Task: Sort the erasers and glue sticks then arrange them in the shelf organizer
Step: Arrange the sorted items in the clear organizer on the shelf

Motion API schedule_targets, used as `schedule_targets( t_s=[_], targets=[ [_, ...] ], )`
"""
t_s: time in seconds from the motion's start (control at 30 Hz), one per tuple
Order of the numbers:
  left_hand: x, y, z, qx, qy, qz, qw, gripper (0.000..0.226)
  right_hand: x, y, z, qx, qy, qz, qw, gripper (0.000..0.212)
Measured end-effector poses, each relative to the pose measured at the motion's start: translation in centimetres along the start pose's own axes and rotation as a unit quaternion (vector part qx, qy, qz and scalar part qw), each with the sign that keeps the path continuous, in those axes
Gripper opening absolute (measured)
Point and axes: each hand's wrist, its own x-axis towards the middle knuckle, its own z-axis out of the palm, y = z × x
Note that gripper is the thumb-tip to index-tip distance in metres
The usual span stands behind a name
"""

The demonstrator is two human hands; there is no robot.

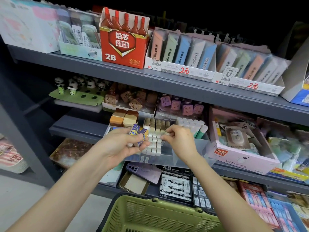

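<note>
Closest to me sits the green basket [150,216], below both forearms. My left hand [127,144] is curled around a bunch of blue-and-yellow wrapped erasers [138,131], fingers clamped on them. My right hand [180,139] pinches one small pale eraser [165,134] between thumb and forefinger, just above the eraser rows [154,143] in the clear shelf organizer [184,158]. Glue sticks [192,124] stand in the compartment to the right. I'd lower it squarely into the next gap, without nudging its neighbours. Readable: "2B" on the red box [123,46], "M&G" and "2元" on the white tray [182,71], "4B" on the black box [175,183].
</note>
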Motion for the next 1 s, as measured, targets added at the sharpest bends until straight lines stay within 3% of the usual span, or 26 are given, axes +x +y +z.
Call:
schedule_targets(
  t_s=[0.13, 0.27, 0.53, 0.63, 0.73, 0.9, 1.0],
  targets=[
    [0.1, 0.0, -0.1, -0.022, 0.017, -0.012, 1.0, 0.022, 0.2, 0.4, 0.8, -0.042, -0.024, -0.011, 0.999, 0.026],
    [0.3, -0.1, 0.0, -0.027, 0.025, -0.013, 0.999, 0.047, 0.0, 1.2, 1.1, -0.059, -0.031, -0.025, 0.997, 0.026],
    [-0.2, -0.3, 0.2, 0.008, 0.004, -0.014, 1.0, 0.014, -0.6, 0.3, -0.1, -0.096, 0.011, -0.012, 0.995, 0.03],
    [-0.5, -0.4, 0.5, 0.04, -0.009, -0.001, 0.999, 0.013, -1.7, -1.3, -2.1, 0.081, 0.033, 0.003, 0.996, 0.018],
    [-0.7, -0.7, 1.1, 0.082, -0.033, 0.019, 0.996, 0.018, -2.8, -3.5, -3.7, 0.263, -0.051, 0.018, 0.963, 0.009],
    [-1.0, -1.2, 2.0, 0.094, -0.046, 0.027, 0.994, 0.011, -3.1, -3.8, -5.5, 0.36, -0.083, 0.081, 0.926, 0.01],
    [-0.7, -0.8, 1.6, 0.037, -0.002, 0.017, 0.999, 0.015, -2.5, -2.2, -6.8, 0.325, -0.023, 0.087, 0.941, 0.014]
  ],
)
